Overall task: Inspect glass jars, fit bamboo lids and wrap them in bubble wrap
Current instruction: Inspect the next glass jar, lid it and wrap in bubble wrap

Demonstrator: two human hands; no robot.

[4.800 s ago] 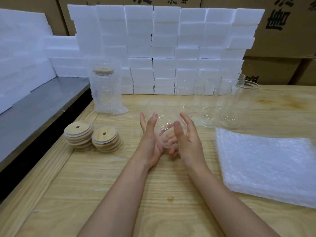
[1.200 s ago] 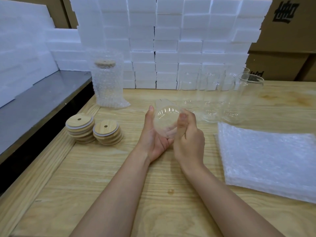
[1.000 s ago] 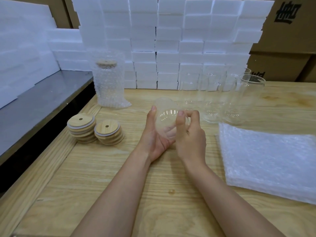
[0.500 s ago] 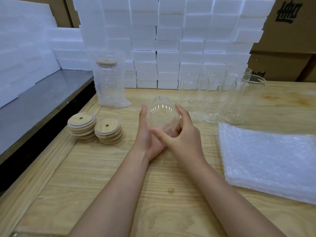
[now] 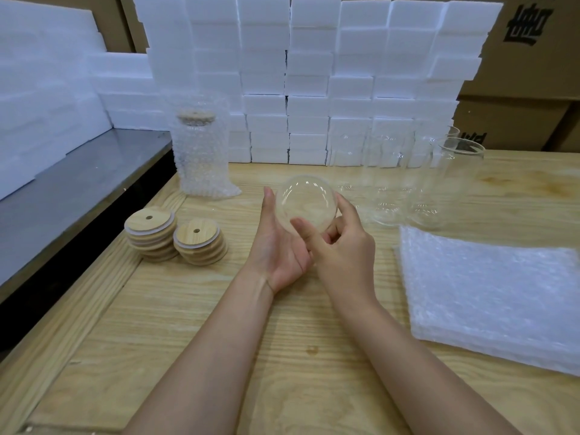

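Note:
I hold a clear glass jar (image 5: pixel 306 202) above the wooden table (image 5: pixel 282 356), tipped so one round end faces me. My left hand (image 5: pixel 276 246) cups it from the left and below. My right hand (image 5: pixel 340 246) grips it from the right, thumb across its lower edge. Two stacks of bamboo lids (image 5: pixel 150 235) (image 5: pixel 200 243) lie to the left. A pile of bubble wrap sheets (image 5: pixel 492 293) lies to the right. Several empty glass jars (image 5: pixel 423 180) stand behind my hands.
A jar with a bamboo lid, wrapped in bubble wrap (image 5: pixel 199 152), stands at the back left. White foam blocks (image 5: pixel 314 73) form a wall behind, with cardboard boxes (image 5: pixel 527 73) beyond. A grey metal shelf (image 5: pixel 62 189) runs along the left.
Both hands have turned the jar and lifted it slightly; my right thumb has shifted from the top of the jar to its lower front edge.

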